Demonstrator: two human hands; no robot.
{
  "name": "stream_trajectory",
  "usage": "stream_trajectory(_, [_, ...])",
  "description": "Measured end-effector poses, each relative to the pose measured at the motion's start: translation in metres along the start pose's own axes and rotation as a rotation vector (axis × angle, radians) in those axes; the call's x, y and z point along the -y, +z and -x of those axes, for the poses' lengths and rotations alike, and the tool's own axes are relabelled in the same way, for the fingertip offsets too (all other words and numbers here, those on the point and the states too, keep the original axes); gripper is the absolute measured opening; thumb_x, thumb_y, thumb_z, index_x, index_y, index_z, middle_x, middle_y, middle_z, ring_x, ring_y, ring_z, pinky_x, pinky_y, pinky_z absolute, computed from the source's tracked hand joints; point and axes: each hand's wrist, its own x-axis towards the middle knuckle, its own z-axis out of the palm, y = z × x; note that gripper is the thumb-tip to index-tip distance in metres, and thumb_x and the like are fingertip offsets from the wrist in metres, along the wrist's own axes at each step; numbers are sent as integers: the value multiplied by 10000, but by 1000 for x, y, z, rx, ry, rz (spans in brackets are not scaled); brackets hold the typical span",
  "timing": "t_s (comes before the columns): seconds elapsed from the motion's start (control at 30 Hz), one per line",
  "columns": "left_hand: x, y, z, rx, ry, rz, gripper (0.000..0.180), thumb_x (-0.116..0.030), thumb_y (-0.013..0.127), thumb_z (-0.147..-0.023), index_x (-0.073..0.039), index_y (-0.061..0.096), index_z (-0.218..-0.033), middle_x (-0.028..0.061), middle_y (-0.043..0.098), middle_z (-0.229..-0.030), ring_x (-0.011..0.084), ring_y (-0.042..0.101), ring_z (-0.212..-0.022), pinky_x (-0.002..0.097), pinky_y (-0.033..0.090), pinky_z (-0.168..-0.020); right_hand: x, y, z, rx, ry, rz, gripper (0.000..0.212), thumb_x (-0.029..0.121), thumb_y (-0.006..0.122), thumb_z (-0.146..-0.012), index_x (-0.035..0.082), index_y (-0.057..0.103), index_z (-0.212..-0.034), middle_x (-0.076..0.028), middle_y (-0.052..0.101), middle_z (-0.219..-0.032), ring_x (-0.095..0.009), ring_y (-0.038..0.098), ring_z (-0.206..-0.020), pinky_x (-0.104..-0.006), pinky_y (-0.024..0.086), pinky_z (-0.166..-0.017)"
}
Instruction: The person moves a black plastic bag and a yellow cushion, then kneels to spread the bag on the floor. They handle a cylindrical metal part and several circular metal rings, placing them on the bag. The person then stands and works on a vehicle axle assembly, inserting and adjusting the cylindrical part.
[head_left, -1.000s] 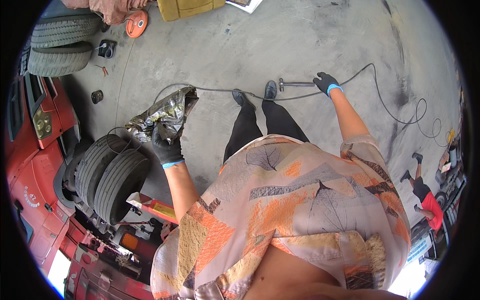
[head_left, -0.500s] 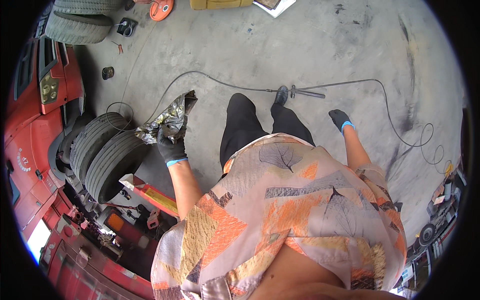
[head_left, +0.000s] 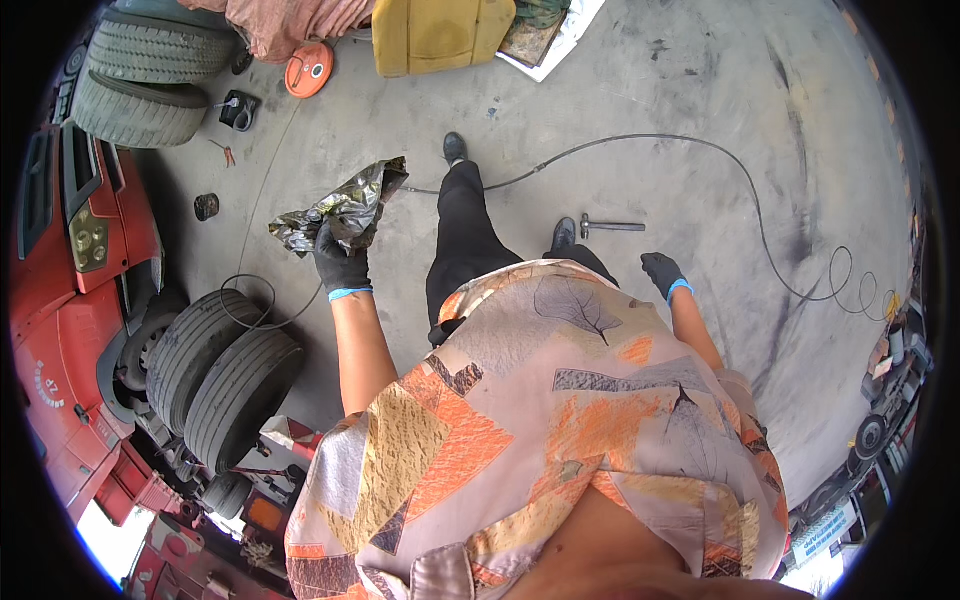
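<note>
My left hand (head_left: 341, 264), in a dark glove with a blue cuff, is closed around a crumpled silver foil bag (head_left: 350, 205) with dark, oily stains. The bag sticks out ahead of the fingers, over the floor. My right hand (head_left: 662, 273), gloved the same way, hangs at my right side with its fingers curled in and no object showing in it. On the floor just ahead of that hand, beside my right shoe, lies a hammer (head_left: 614, 227).
A black hose (head_left: 690, 140) runs across the concrete floor. To the left stand a red truck (head_left: 75, 290) and large tyres (head_left: 240, 390); more tyres (head_left: 150, 100) lie at the far left. Ahead are an orange-red lid (head_left: 308, 70), a yellow container (head_left: 430, 40) and a small black can (head_left: 206, 207).
I have stepped forward, my left leg now stretched ahead. The things ahead appear nearer, and the truck and tyres have shifted back. The foil bag stays in my left hand.
</note>
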Motion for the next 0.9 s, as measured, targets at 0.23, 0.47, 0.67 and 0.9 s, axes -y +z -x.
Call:
stream_trajectory(0.23, [43,-19,-26,101,-310,495,342,-75,439,-906,26,490,-1228,179,529,-1254,315,538,-1124,486,457,-955,-62,62,55,-113,165,-186,352,370,555,-837,35,647,-889,-34,608,-749,-137,501,-620,-293,424,-587])
stream_trajectory(0.47, [56,-40,-65,240,-164,364,343,-104,434,-924,37,487,-1232,172,549,-1213,311,546,-1113,483,464,-961,-43,120,39,-121,131,-462,298,362,557,-848,79,647,-873,-4,570,-680,-86,432,-553,-265,342,-489])
stream_trajectory(0.67, [71,-54,-87,216,-224,449,341,-99,440,-901,26,498,-1213,163,539,-1239,319,534,-1138,507,442,-981,0,148,51,-125,-55,45,439,404,450,-862,26,652,-957,-184,661,-962,-318,615,-890,-380,457,-822])
stream_trajectory(0.9, [81,-66,-86,128,-349,564,315,-28,463,-887,14,509,-1196,127,571,-1161,265,574,-1052,412,496,-902,92,115,8,-114,-69,88,459,421,508,-849,8,649,-992,-149,665,-829,-239,613,-741,-366,482,-729])
